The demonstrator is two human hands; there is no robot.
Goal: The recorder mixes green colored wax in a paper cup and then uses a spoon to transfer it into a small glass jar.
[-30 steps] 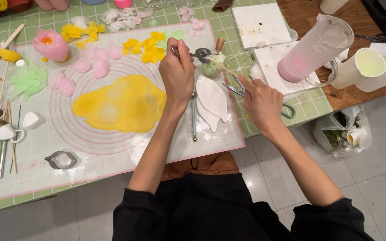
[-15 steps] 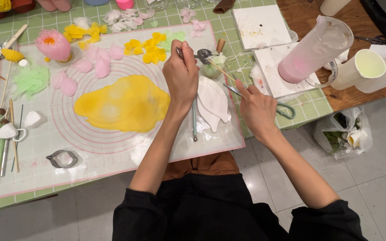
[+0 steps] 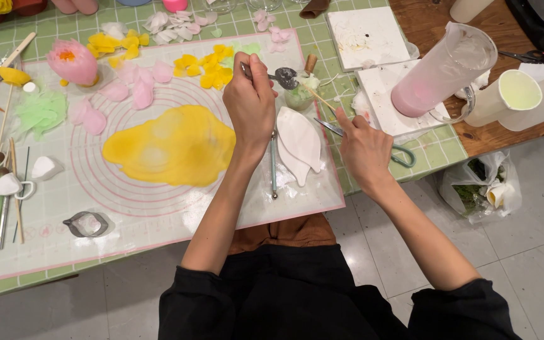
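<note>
Spoon [image 3: 283, 77] pinched in left hand [image 3: 250, 104], bowl right over small cup [image 3: 298, 96]; right hand [image 3: 363, 148] pinches stick [image 3: 318, 97] angled far-left into it.

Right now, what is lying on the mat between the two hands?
In the head view, two white leaf-shaped pieces and a thin metal ball-tipped tool lie between the left hand and right hand.

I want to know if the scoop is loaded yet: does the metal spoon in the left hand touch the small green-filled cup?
Cannot tell. In the head view the metal spoon sits at the small green-filled cup's rim; overlap hides any gap.
</note>
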